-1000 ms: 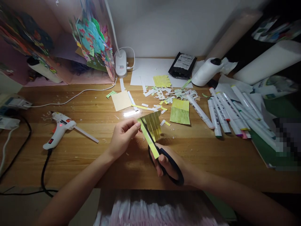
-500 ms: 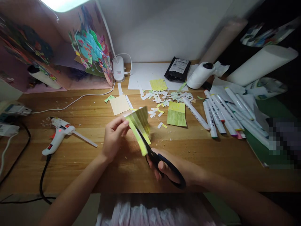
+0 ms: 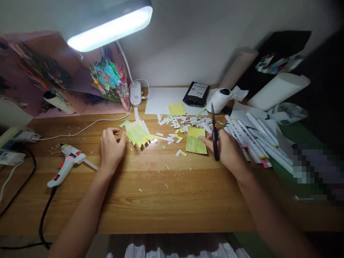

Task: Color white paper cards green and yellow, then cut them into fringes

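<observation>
My left hand rests on the wooden desk at the left, fingers loosely curled, thumb apart, holding nothing. Just right of it lies a yellow-green paper piece with slits cut along its near edge, partly on a cream square. My right hand holds dark scissors, blades pointing up and away. Its thumb reaches the right edge of a second piece, a two-tone green and yellow paper rectangle, which lies flat. A third fringed yellow paper lies farther back.
White and green paper scraps lie mid-desk. Markers are heaped at the right. A glue gun with its cord lies at the left. A lit lamp hangs above; a black packet sits at the back.
The left hand has put the fringed paper down on the cream square and let go. My right hand has moved right and away with the scissors, to the two-tone paper. The view has shifted.
</observation>
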### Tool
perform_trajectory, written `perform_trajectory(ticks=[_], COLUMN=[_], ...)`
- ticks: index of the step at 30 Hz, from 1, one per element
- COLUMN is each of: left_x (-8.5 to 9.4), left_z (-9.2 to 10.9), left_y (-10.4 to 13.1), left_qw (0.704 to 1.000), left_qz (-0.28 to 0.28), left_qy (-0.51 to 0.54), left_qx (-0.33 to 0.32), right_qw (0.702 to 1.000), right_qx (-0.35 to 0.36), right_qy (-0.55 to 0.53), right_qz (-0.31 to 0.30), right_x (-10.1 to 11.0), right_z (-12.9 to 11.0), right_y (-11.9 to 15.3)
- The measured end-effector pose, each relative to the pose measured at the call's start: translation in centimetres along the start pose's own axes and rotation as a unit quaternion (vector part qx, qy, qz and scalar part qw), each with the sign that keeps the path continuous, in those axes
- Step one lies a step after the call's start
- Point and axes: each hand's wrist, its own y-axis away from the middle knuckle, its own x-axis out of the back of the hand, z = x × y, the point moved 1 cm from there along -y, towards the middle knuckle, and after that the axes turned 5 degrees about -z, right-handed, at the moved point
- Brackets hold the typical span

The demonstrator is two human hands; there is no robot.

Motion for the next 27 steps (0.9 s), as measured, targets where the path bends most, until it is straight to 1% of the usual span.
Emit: perform_trajectory(ticks=[1, 2, 4, 6, 9, 14, 17, 22, 24, 27], left_x=[0.0, -0.1, -0.4, -0.6, -0.9, -1.0, -0.9, -0.6, -0.6, -0.7], left_z=[0.3, 0.7, 1.6, 2.5, 3.6, 4.4, 4.4, 3.9, 3.7, 3.3], left_y=[0.3, 0.6, 1.2, 1.9, 2.9, 3.9, 4.0, 3.8, 3.7, 3.5], left_qw=[1.0, 0.999, 0.998, 0.994, 0.986, 0.971, 0.971, 0.983, 0.986, 0.989], left_qz=[0.002, -0.002, -0.02, -0.045, -0.077, -0.121, -0.12, -0.078, -0.067, -0.062], left_qy=[-0.009, -0.013, -0.011, -0.003, 0.013, 0.045, 0.057, 0.056, 0.05, 0.033], left_qx=[-0.013, -0.029, -0.064, -0.102, -0.15, -0.2, -0.197, -0.154, -0.141, -0.129], right_qw=[0.999, 0.996, 0.991, 0.99, 0.991, 0.99, 0.99, 0.994, 0.996, 0.999], right_qx=[-0.016, -0.031, -0.053, -0.049, -0.023, -0.021, -0.028, -0.052, -0.053, -0.035], right_qy=[0.046, 0.081, 0.119, 0.133, 0.134, 0.138, 0.136, 0.099, 0.069, -0.004], right_qz=[0.014, 0.014, -0.006, -0.009, 0.004, -0.004, -0.008, -0.015, -0.009, 0.014], right_x=[0.0, -0.1, -0.5, -1.0, -1.7, -2.0, -1.9, -1.1, -0.7, -0.1], right_z=[0.3, 0.4, 0.4, 0.2, 0.1, 0.9, 1.1, 1.0, 0.9, 0.9], right_y=[-0.3, -0.5, -0.6, -0.6, -0.5, -0.9, -1.1, -1.3, -1.3, -1.1])
